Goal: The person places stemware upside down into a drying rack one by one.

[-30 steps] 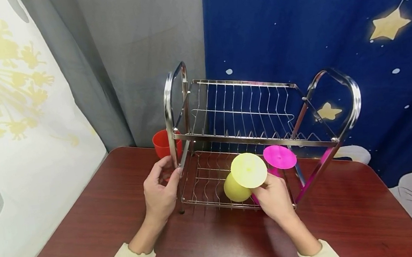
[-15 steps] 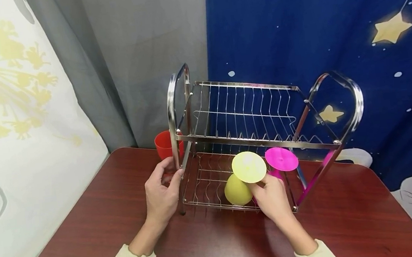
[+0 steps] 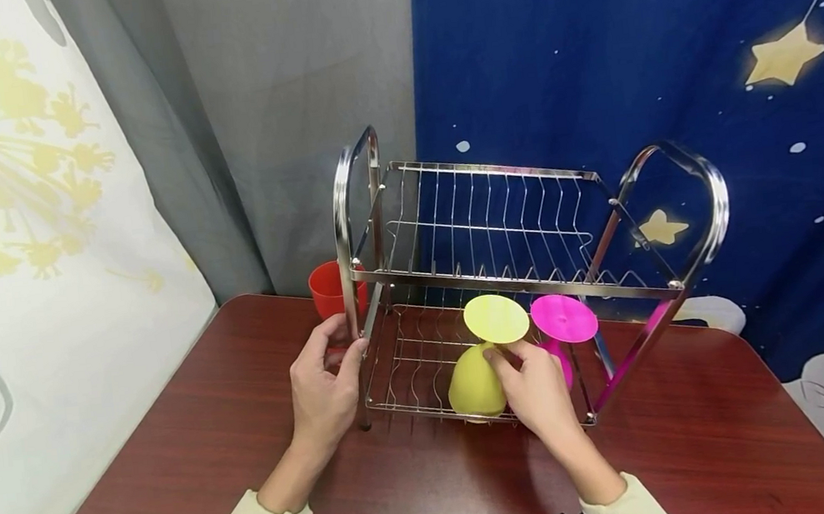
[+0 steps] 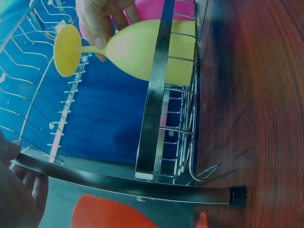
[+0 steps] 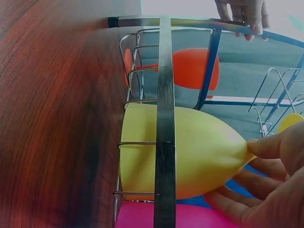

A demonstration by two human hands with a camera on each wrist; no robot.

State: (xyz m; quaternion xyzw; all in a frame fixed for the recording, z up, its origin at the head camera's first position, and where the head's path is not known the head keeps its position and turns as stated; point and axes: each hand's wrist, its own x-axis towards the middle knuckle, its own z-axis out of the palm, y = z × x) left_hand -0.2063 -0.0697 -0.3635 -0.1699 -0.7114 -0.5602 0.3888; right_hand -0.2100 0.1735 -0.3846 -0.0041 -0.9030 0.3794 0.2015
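Note:
A yellow plastic goblet (image 3: pixel 474 391) stands upside down on the lower shelf of a chrome two-tier dish rack (image 3: pixel 452 280). Its round foot points up, and its rim is down behind the shelf's front bar. My right hand (image 3: pixel 544 387) pinches the goblet's stem between thumb and fingers, as the right wrist view also shows on the yellow bowl (image 5: pixel 209 152). Beside it, partly covered by that hand, a pink goblet (image 3: pixel 564 318) is inverted too. At the rack's left end, my left hand (image 3: pixel 325 381) grips the upright post.
Behind the left post, a red goblet (image 3: pixel 328 289) stands upright on the brown wooden table (image 3: pixel 198 447). The upper wire shelf (image 3: pixel 489 199) overhangs the lower one. Grey and blue curtains (image 3: pixel 549 50) hang close behind the rack.
My right hand has lowered the yellow goblet; it was tilted and now stands straighter, with its rim down on the lower shelf. The left hand keeps its hold on the post.

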